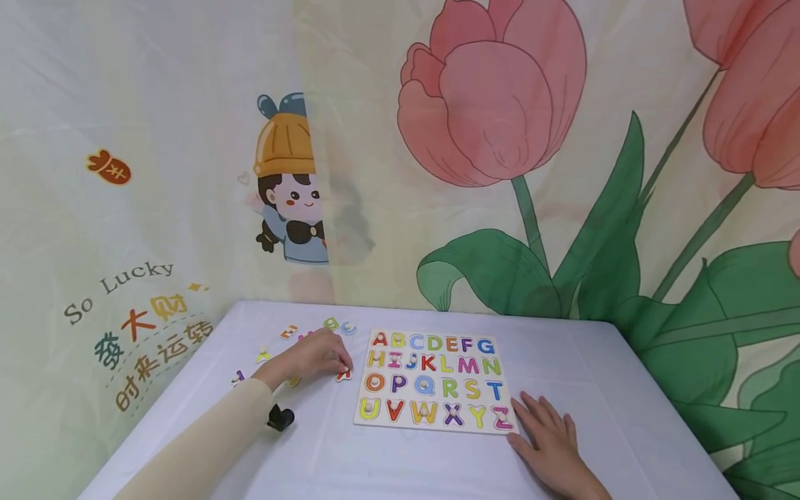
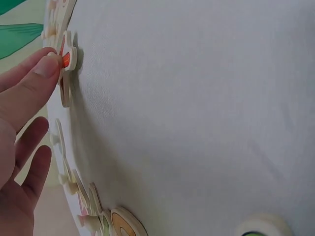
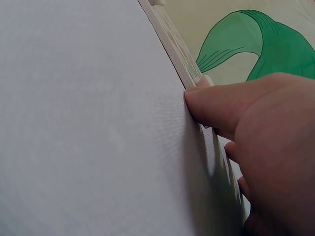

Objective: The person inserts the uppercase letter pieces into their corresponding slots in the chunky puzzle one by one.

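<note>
My left hand [image 1: 319, 352] pinches a red wooden letter piece [image 1: 344, 375] between thumb and forefinger, just left of the alphabet board. In the left wrist view this letter piece [image 2: 67, 59] stands on edge close to the white cloth, with the other fingers loosely bent. The alphabet board [image 1: 431, 428] lies flat with rows of coloured letters from A to Z, several with knobs on them. My right hand [image 1: 553, 441] rests at the board's lower right corner, fingers spread along its edge. In the right wrist view the thumb [image 3: 211, 101] touches the board's side.
Loose letter pieces lie left of the board, among them a blue C [image 1: 348, 328], a green piece [image 1: 331, 323], an orange piece [image 1: 289, 332], a yellow piece [image 1: 262, 354] and a purple piece [image 1: 238, 377]. A black object [image 1: 280, 418] shows by the left sleeve. A printed curtain [image 1: 369, 153] hangs behind the table.
</note>
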The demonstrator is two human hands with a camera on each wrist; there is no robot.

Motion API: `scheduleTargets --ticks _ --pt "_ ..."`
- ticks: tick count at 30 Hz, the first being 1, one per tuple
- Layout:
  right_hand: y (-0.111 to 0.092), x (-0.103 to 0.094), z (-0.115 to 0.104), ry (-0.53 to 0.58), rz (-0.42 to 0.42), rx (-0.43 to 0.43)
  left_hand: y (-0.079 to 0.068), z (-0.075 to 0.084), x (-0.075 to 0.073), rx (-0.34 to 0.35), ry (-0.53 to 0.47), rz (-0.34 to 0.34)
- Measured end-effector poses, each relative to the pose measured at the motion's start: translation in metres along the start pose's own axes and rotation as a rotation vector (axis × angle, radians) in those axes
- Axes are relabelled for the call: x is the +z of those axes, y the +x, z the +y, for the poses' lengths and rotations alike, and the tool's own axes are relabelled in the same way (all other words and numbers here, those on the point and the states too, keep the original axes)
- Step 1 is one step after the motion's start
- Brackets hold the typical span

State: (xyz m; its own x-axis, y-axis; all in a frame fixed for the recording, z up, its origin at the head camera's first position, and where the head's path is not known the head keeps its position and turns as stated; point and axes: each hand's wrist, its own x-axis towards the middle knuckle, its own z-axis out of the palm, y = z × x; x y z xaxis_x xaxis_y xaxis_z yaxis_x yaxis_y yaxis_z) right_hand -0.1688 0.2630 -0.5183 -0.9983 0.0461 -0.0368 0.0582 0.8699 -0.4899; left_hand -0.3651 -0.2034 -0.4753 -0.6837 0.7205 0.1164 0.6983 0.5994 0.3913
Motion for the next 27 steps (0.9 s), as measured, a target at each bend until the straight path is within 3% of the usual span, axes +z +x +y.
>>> scheduleTargets --ticks 6,15,21,27 --pt "0.001 0.000 -0.001 0.004 0.000 -0.001 -0.005 0.006 0.002 -0.066 0.039 0.103" --pt "0.001 0.001 -0.001 -0.017 0.008 0.000 -0.014 0.022 0.015 -0.348 0.006 0.303" --pt "0.001 -0.001 -0.002 0.000 -0.002 0.004 -0.018 0.031 0.022 -0.504 -0.019 0.344" --pt "0.001 0.000 -0.002 0.000 -0.003 0.002 -0.021 0.039 0.026 -0.568 -0.006 0.341"
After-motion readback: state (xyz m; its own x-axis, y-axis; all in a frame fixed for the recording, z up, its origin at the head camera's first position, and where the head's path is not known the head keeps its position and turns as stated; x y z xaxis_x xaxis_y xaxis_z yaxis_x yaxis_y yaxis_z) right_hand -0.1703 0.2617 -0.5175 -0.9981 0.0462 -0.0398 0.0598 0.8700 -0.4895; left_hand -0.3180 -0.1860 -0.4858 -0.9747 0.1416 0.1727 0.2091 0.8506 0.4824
